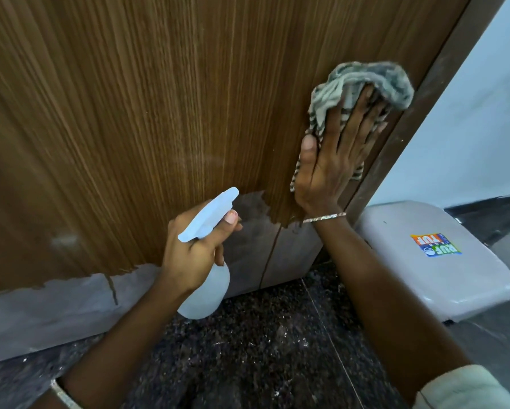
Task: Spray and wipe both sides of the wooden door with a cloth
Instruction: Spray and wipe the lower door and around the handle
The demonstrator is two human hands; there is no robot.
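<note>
The wooden door [147, 113] fills most of the view, its brown veneer peeled away along the bottom to a grey strip. My right hand [333, 160] presses a grey striped cloth [363, 84] flat against the door near its right edge, fingers straight and spread. My left hand [194, 249] grips the neck of a white spray bottle [209, 278], index finger on the trigger, nozzle pointing up and right toward the door's lower part.
A grey plastic lid or seat [430, 261] with a colourful sticker stands to the right of the door, low down. The dark door frame [419, 113] runs beside my right hand. Dark speckled stone floor [262, 349] lies below, and a pale wall [484, 113] is at right.
</note>
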